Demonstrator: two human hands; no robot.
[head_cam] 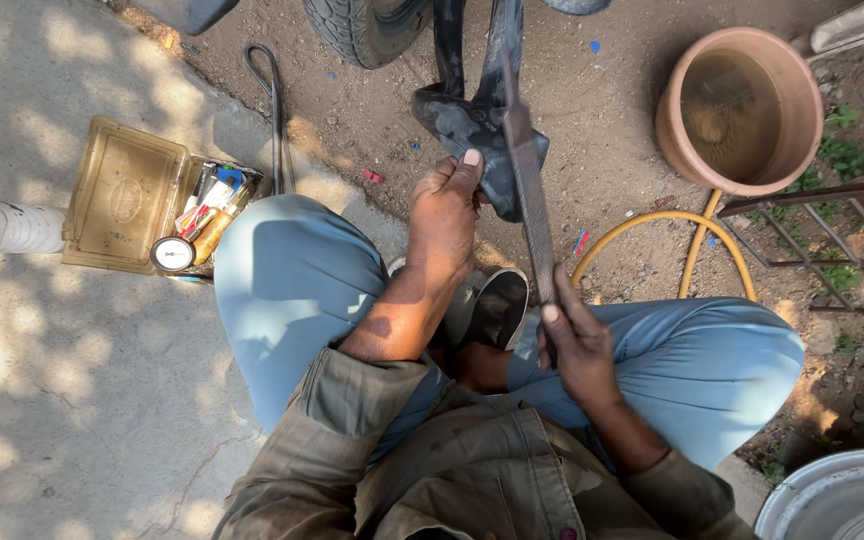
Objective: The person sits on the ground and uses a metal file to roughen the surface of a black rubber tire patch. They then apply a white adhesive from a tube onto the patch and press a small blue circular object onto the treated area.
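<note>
Long file (530, 190) tip-up, away; right hand (577, 345) grip clamped on its handle end.

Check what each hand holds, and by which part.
The left hand grips a folded bit of the black inner tube. The right hand holds the long metal file by its lower end, blade laid across the tube.

Left hand (444, 215) on black tube (472, 130), right hand (577, 345) gripping file (530, 190)
</note>
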